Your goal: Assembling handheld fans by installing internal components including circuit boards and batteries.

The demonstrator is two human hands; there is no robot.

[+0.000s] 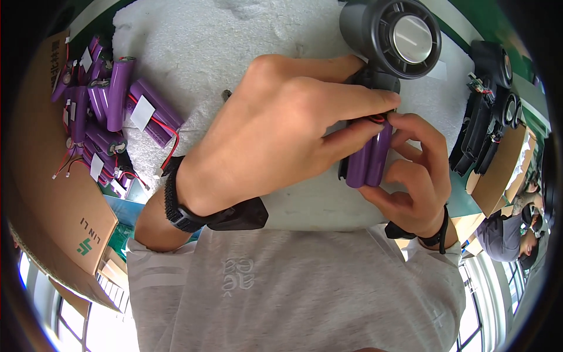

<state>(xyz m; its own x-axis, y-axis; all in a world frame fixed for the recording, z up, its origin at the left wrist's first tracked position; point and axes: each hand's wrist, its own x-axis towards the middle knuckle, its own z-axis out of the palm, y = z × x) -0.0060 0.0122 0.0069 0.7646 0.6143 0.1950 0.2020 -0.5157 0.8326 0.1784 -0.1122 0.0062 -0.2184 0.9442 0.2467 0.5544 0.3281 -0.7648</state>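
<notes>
A pack of purple cylindrical batteries (369, 155) sits upright against the black handle of a round fan-like device (390, 38), right of centre. My right hand (419, 170) grips the pack from the right, thumb near its lower end and fingertips at its upper end. My left hand (287, 123) reaches across from the left. Its thumb and index finger are closed around a short red wire (377, 118) at the pack's top. The wire's ends are hidden by my fingers, and most of the handle is behind my hands.
White foam sheeting (199, 41) covers the worktop. At left lie several purple battery packs (120, 94) with red and black leads, beside a large cardboard box (53, 176). Black device housings (475, 129) and a smaller open carton (507, 170) stand at right. Another person (504, 237) is beyond.
</notes>
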